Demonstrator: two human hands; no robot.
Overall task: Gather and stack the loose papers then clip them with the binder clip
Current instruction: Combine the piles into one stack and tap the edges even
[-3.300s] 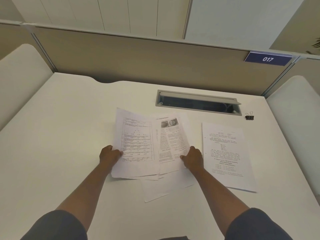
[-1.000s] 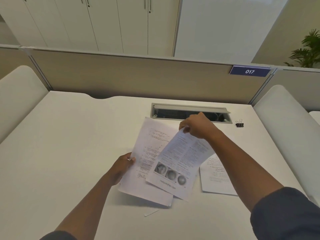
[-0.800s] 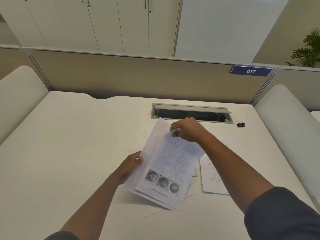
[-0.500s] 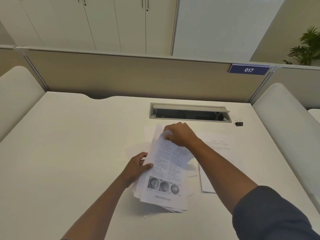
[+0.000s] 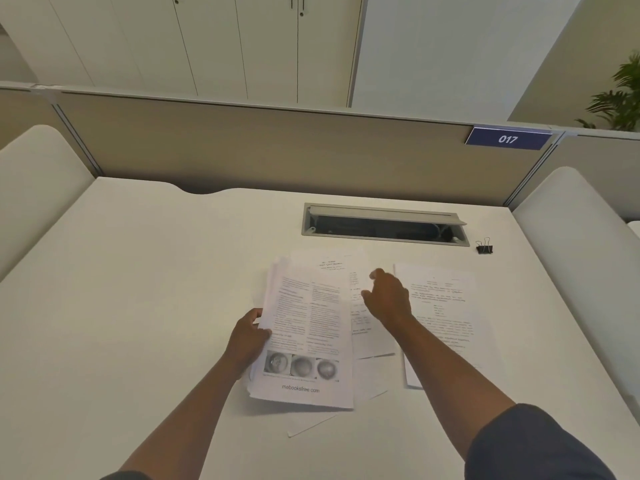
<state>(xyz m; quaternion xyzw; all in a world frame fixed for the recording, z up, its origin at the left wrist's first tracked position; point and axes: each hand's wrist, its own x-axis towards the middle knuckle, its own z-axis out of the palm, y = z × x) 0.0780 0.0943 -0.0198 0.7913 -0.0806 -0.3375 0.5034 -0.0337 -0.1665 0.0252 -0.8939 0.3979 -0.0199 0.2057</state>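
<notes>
My left hand (image 5: 248, 336) grips the left edge of a small stack of printed papers (image 5: 306, 337), the top sheet showing three round pictures near its lower end. Under and right of the stack lie loose sheets (image 5: 360, 327) on the white desk (image 5: 138, 289). My right hand (image 5: 388, 297) hovers over those sheets with fingers apart, holding nothing. A separate printed page (image 5: 446, 317) lies flat further right, partly hidden by my right forearm. The black binder clip (image 5: 484, 246) stands alone near the desk's far right, well beyond both hands.
A grey cable tray opening (image 5: 384, 226) is sunk into the desk just behind the papers. A beige partition (image 5: 277, 147) with a blue "017" sign (image 5: 507, 139) closes the back. White rounded side panels (image 5: 581, 258) flank the desk.
My right hand has let go of the top sheet of the stack and moved right over the loose sheets. The stack has settled lower in my left hand.
</notes>
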